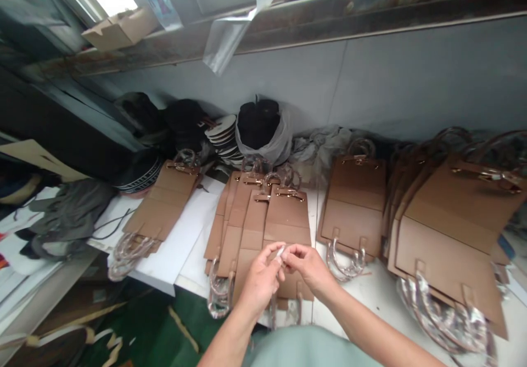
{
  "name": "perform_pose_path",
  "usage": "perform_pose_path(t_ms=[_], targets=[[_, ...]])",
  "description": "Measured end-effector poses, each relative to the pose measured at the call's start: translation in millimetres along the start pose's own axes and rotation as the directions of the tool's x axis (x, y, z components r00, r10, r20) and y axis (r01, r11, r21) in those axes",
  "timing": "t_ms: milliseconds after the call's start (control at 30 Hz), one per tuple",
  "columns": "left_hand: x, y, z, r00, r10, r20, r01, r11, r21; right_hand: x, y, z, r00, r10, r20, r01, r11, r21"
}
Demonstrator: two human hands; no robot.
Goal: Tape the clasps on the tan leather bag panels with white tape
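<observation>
My left hand [260,279] and my right hand [308,267] meet over the front of the white table [181,241]. Both pinch a small pale, shiny piece [281,253] between their fingertips; I cannot make out what it is. Right beneath them lies a fanned stack of flat brown bag panels [263,221] with gold clasps and plastic-wrapped handles. The hands hover just above the nearest panel's lower edge.
More brown panels lie to the left [164,199], right of centre [354,205] and in a big stack at far right [450,230]. Black goods in a plastic bag [260,125] and striped pieces stand by the grey wall. Dark clothing [68,213] lies left.
</observation>
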State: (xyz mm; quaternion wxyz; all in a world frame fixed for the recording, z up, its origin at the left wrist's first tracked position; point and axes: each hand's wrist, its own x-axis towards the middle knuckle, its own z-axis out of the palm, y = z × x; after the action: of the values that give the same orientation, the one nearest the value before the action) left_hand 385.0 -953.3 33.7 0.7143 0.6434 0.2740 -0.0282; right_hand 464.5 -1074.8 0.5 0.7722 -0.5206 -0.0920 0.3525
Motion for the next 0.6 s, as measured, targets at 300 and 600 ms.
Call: perform_pose_path(t_ms=[300,600], targets=[[21.0,3.1,1.6,0.997,-0.058,0.052,0.056,0.998,0.04,9.3,-2.2,-3.5,0.994,-0.001,-0.111,-0.003,0.999,-0.039],[41.9,-2.7,-17.9,0.996,-0.043,0.081,0.039,0.998,0.049,12.3,1.6,-12.2,0.979,-0.043,-0.197,-0.013,0.962,-0.272]])
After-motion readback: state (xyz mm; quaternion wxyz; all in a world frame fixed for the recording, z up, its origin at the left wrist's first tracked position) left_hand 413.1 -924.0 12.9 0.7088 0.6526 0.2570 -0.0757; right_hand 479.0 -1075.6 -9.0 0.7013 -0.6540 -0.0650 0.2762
